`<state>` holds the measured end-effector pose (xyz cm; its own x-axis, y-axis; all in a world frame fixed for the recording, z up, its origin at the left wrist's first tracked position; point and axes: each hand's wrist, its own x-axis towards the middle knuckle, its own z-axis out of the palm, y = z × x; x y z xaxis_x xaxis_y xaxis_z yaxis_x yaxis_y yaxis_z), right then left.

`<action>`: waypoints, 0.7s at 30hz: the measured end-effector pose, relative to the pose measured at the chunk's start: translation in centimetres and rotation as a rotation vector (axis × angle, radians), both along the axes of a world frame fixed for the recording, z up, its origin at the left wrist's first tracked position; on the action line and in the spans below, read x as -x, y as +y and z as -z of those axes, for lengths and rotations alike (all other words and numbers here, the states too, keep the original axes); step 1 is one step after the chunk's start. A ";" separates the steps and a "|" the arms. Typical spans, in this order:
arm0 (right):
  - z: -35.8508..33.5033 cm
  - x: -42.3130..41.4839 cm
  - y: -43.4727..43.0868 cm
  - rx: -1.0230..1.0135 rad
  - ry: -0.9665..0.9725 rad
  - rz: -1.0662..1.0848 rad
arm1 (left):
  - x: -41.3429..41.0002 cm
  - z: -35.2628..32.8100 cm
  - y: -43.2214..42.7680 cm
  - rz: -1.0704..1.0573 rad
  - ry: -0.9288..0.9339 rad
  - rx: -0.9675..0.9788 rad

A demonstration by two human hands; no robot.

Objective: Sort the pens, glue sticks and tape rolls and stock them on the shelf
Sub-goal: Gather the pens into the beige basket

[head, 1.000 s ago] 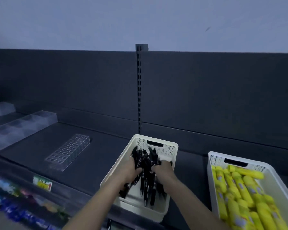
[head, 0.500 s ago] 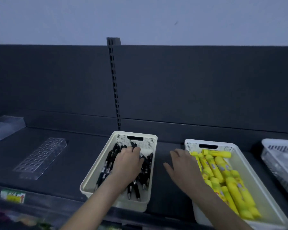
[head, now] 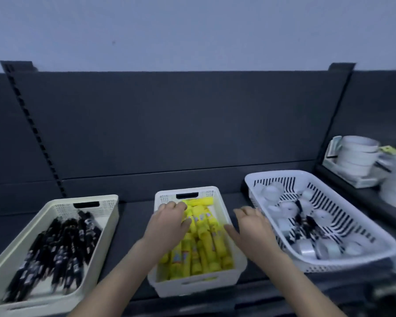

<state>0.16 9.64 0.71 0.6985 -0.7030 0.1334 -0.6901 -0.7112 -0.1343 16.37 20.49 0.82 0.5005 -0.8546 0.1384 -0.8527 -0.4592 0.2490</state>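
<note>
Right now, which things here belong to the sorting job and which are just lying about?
Job: black pens in the cream plastic basket; yellow glue sticks in the white perforated basket; white tape rolls in the white slotted basket.
Lying about: stacked white round items at far right, too blurred to identify.

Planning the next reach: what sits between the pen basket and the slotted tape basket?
Head view: the white basket of yellow glue sticks, left hand over the sticks; bare shelf either side.
</note>
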 end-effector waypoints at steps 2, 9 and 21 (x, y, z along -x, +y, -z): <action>0.1 3.2 -2.7 -0.001 -0.020 0.010 | 2.7 -0.3 -2.7 0.016 0.037 0.021; 0.8 14.4 -13.2 -0.091 -0.064 0.075 | 12.8 -0.2 -13.2 0.075 0.057 0.026; 2.8 18.0 -21.1 -0.396 0.058 -0.051 | 17.5 1.3 -21.1 0.270 -0.129 -0.509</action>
